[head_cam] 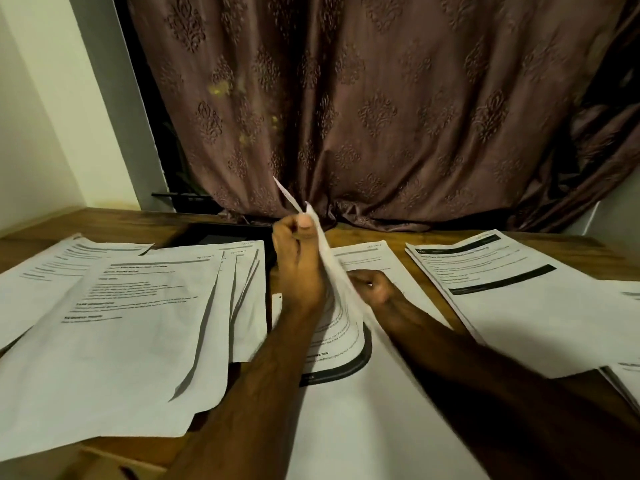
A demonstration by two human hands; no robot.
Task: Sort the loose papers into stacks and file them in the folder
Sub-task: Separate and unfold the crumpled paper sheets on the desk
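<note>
Left hand [299,261] pinches a printed sheet [341,296] near its top edge, thumb on the near face, fingers curled behind, lifting it edge-on over the middle of the wooden surface [356,233]. Right hand [375,287] is just beside it, behind the sheet's lower part; fingers look curled onto the paper, prob. gripping it too, though the sheet hides most of them. The sheet's bottom curls down onto a centre stack [367,410].

Other papers: a fanned, overlapping left pile [131,323], a neater right stack [512,299] w/ black header bars, one more sheet [367,261] beyond the hands. A dark flat thing [221,235] at the back, partly under the left pile, may be the folder; can't confirm.

Handling: paper is v. light, thin, floppy; it bows when held by one edge and creases easily. Sheets slide on each other, so piles skew w/ a nudge. Best hold is a thumb-and-finger pinch at a corner or edge, 2nd hand steadying the opposite side. Sorting looks partway; nothing filed yet.
</note>
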